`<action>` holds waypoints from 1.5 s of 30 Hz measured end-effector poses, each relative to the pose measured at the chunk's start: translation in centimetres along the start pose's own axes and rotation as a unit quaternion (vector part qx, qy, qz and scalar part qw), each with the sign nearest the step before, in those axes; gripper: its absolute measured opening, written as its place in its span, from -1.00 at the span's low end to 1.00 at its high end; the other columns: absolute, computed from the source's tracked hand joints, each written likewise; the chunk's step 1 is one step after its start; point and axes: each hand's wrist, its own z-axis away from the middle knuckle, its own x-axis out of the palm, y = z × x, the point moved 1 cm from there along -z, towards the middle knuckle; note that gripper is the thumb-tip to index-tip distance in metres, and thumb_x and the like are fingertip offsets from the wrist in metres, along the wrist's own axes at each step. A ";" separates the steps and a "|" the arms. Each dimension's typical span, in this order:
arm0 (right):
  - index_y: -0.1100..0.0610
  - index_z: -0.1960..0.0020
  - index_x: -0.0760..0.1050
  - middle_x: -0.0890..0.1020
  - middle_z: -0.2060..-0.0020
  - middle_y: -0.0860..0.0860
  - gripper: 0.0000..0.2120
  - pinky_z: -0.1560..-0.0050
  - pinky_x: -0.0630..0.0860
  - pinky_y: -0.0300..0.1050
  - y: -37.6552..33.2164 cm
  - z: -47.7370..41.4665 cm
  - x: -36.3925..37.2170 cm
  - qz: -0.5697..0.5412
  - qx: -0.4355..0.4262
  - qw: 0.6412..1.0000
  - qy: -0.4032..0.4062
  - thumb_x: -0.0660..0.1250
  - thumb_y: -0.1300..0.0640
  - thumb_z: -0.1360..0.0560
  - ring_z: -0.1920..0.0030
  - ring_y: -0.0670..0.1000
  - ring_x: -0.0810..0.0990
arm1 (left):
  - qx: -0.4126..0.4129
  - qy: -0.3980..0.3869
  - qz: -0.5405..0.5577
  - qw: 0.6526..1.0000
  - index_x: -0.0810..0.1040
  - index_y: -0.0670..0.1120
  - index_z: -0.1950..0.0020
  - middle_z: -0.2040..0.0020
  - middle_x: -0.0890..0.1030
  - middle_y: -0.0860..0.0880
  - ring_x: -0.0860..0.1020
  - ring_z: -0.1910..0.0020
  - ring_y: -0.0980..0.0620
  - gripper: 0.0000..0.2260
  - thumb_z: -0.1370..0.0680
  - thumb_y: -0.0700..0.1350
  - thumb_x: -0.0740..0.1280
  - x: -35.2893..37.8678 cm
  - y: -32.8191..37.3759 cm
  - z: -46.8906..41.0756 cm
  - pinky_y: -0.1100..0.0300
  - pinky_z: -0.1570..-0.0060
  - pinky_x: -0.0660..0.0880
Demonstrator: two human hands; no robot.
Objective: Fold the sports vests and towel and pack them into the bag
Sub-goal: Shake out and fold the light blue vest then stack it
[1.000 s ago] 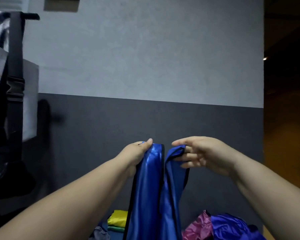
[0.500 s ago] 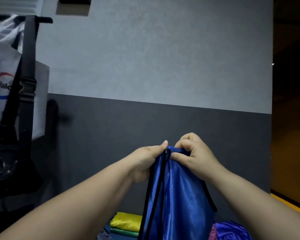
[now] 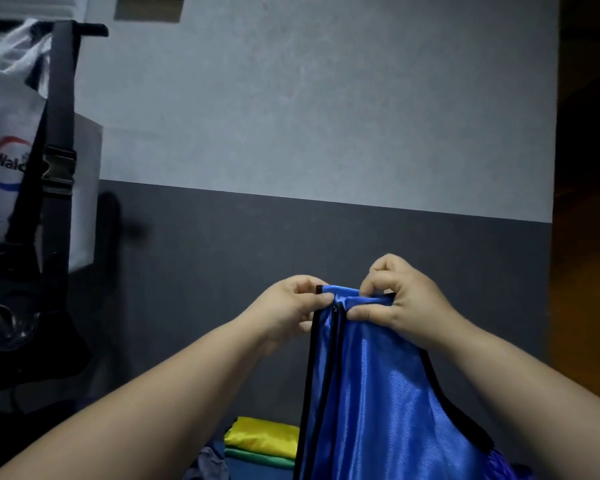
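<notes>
Two-tone wall (image 3: 291,116) fills the back, pale grey over dark grey. Dead centre, running down to six o'clock, there's the blue sports vest (image 3: 378,393), shiny, black-trimmed, held up in the air by its top edge and hanging straight down out of view. Over at nine o'clock a white carrier bag (image 3: 0,140) with a red-and-blue logo hangs from a hook, and a black strap (image 3: 61,98) drapes across it.

Now the hands. The left hand (image 3: 291,306) pinches the vest's top corner, thumb over curled fingers, right on the black trim. The right hand (image 3: 402,303), just beside it at its three o'clock, has its fingers curled over the top edge and its thumb clamped underneath. The two sit close, almost touching.

Down at seven o'clock of the blue vest, a folded yellow vest (image 3: 264,436) lies on a folded green one (image 3: 257,460). Just beside them at their eight o'clock there's a crumpled grey cloth (image 3: 205,462), possibly the towel, though it's too dim to say. A plastic buckle (image 3: 59,171) sits halfway down the strap.
</notes>
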 end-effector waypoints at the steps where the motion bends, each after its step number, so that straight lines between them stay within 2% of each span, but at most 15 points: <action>1: -0.12 0.32 0.54 0.43 0.11 -0.22 -0.78 0.18 0.36 -0.34 -0.1 0.0 -0.2 0.006 0.006 1.000 -0.009 0.56 -0.15 -0.26 0.12 -0.18 0.45 | 0.015 0.013 -0.002 1.000 0.53 -0.07 0.09 0.22 0.61 0.01 0.56 0.33 0.12 -0.91 -0.56 -0.26 0.34 0.1 0.0 0.0 0.28 0.35 0.48; 6: -0.12 0.28 0.55 0.45 0.10 -0.19 -0.69 0.14 0.43 -0.16 -0.4 0.0 -1.0 0.064 0.042 0.997 -0.013 0.45 -0.34 -0.24 0.13 -0.18 0.46 | 0.132 0.065 -0.100 0.984 0.34 0.00 0.11 0.41 0.43 0.10 0.42 0.45 0.16 -0.78 -0.55 -0.19 0.38 1.0 -0.3 -0.1 0.31 0.40 0.37; 10: -0.07 0.33 0.53 0.47 0.13 -0.17 -0.62 0.24 0.34 -0.18 -0.9 0.1 -1.4 0.110 0.072 0.991 0.017 0.39 -0.40 -0.25 0.16 -0.18 0.48 | 0.191 0.046 -0.141 0.970 0.35 0.08 0.23 0.34 0.42 0.04 0.36 0.32 0.05 -0.80 -0.52 -0.13 0.30 1.8 -0.6 -0.2 0.21 0.30 0.34; 14: -0.03 0.36 0.52 0.50 0.16 -0.12 -0.60 0.26 0.35 -0.15 -1.2 -0.2 -1.7 0.127 0.086 0.987 0.041 0.40 -0.37 -0.29 0.16 -0.16 0.50 | 0.173 0.037 -0.098 0.979 0.49 -0.07 0.14 0.29 0.55 0.09 0.48 0.33 0.16 -0.75 -0.59 -0.37 0.16 2.4 -0.6 0.0 0.36 0.29 0.40; 16: -0.02 0.37 0.51 0.51 0.17 -0.10 -0.59 0.22 0.42 -0.12 -1.3 -0.4 -1.8 0.119 0.088 0.988 0.050 0.40 -0.36 -0.29 0.17 -0.14 0.51 | 0.155 0.032 -0.073 0.985 0.56 -0.08 0.07 0.20 0.58 0.03 0.51 0.25 0.11 -0.91 -0.57 -0.19 0.26 2.3 -0.9 -0.2 0.28 0.21 0.43; 19: -0.03 0.41 0.50 0.52 0.21 -0.08 -0.61 0.14 0.50 -0.02 -1.7 -0.6 -1.8 0.086 0.091 0.990 0.062 0.41 -0.35 -0.26 0.17 -0.12 0.52 | 0.150 0.010 -0.064 0.987 0.58 -0.04 -0.06 0.08 0.65 0.03 0.60 0.09 0.06 -0.59 -0.31 0.15 0.44 2.1 -1.3 -0.2 0.20 0.11 0.49; 21: -0.01 0.40 0.53 0.53 0.22 -0.08 -0.62 0.12 0.52 0.01 -2.0 -0.7 -1.8 0.064 0.098 0.990 0.074 0.44 -0.31 -0.27 0.18 -0.10 0.53 | 0.151 0.010 -0.106 0.983 0.56 -0.03 -0.10 0.00 0.67 0.03 0.64 0.00 0.06 -0.49 -0.23 0.14 0.52 2.1 -1.5 -0.2 0.16 0.02 0.57; 24: 0.02 0.39 0.54 0.56 0.29 -0.05 -0.63 0.15 0.54 0.04 -2.1 -0.8 -1.6 0.048 0.106 0.990 0.078 0.46 -0.27 -0.31 0.23 -0.09 0.56 | 0.126 0.029 -0.117 0.985 0.60 -0.08 0.00 0.06 0.69 -0.03 0.65 0.05 0.00 -0.65 -0.29 0.03 0.52 2.1 -1.6 -0.4 0.05 -0.05 0.58; 28: 0.07 0.35 0.56 0.62 0.33 0.00 -0.60 0.23 0.52 -0.04 -1.9 -0.9 -1.8 0.008 0.124 0.992 0.020 0.48 -0.27 -0.26 0.31 -0.06 0.58 | 0.071 -0.009 0.006 0.997 0.55 -0.12 0.11 0.13 0.61 -0.11 0.54 0.11 -0.04 -0.80 -0.41 0.00 0.39 1.6 -1.4 -0.5 0.07 0.06 0.45; 31: 0.11 0.21 0.60 0.69 0.25 0.00 -0.72 0.20 0.52 -0.15 -2.1 -0.6 -2.5 -0.083 0.140 0.984 -0.072 0.58 -0.05 -0.29 0.30 -0.12 0.60 | 0.054 -0.029 0.078 0.995 0.48 -0.14 0.13 0.12 0.55 -0.15 0.52 0.13 -0.05 -0.80 -0.44 -0.02 0.36 1.3 -1.2 -0.5 0.15 0.16 0.47; 34: 0.10 0.16 0.59 0.69 0.23 0.00 -0.81 0.07 0.52 -0.14 -1.7 -0.4 -3.3 -0.132 0.155 0.967 -0.156 0.58 0.13 -0.33 0.24 -0.11 0.62 | 0.036 -0.013 0.087 0.995 0.45 -0.18 0.01 0.03 0.49 -0.21 0.47 0.04 -0.15 -0.73 -0.43 -0.03 0.38 0.9 -1.1 -0.6 0.04 0.05 0.44; 36: 0.01 0.22 0.59 0.67 0.25 -0.05 -0.84 0.04 0.46 -0.08 -1.1 -0.4 -3.6 -0.156 0.180 0.953 -0.188 0.56 0.15 -0.34 0.23 -0.08 0.60 | 0.022 0.000 0.081 0.996 0.46 -0.15 0.08 0.05 0.48 -0.18 0.44 0.02 -0.15 -0.77 -0.40 -0.05 0.38 0.8 -0.9 -0.5 -0.01 -0.02 0.37; 41: 0.02 0.23 0.57 0.61 0.25 -0.05 -0.88 0.16 0.35 -0.16 -0.7 -0.5 -3.3 -0.182 0.205 0.939 -0.208 0.50 0.09 -0.42 0.21 -0.08 0.52 | 0.013 0.027 0.109 0.994 0.46 -0.11 0.15 0.15 0.50 -0.13 0.50 0.14 -0.07 -0.93 -0.46 -0.14 0.33 0.7 -0.6 -0.5 0.07 0.07 0.44; 43: 0.04 0.23 0.56 0.58 0.29 -0.07 -0.88 0.27 0.31 -0.22 -0.8 -0.5 -3.1 -0.177 0.200 0.942 -0.204 0.48 0.07 -0.43 0.28 -0.12 0.47 | 0.014 0.035 0.100 0.994 0.45 -0.15 0.05 0.11 0.49 -0.15 0.48 0.10 -0.11 -0.84 -0.43 -0.13 0.34 0.6 -0.3 -0.5 0.05 0.03 0.43; 45: 0.03 0.23 0.56 0.57 0.31 -0.09 -0.87 0.29 0.31 -0.23 -0.7 -0.6 -3.0 -0.157 0.195 0.948 -0.195 0.48 0.05 -0.43 0.31 -0.12 0.45 | 0.022 0.048 0.069 0.996 0.45 -0.15 0.08 0.15 0.50 -0.15 0.48 0.16 -0.08 -0.81 -0.39 -0.11 0.37 0.7 0.0 -0.4 0.07 0.08 0.43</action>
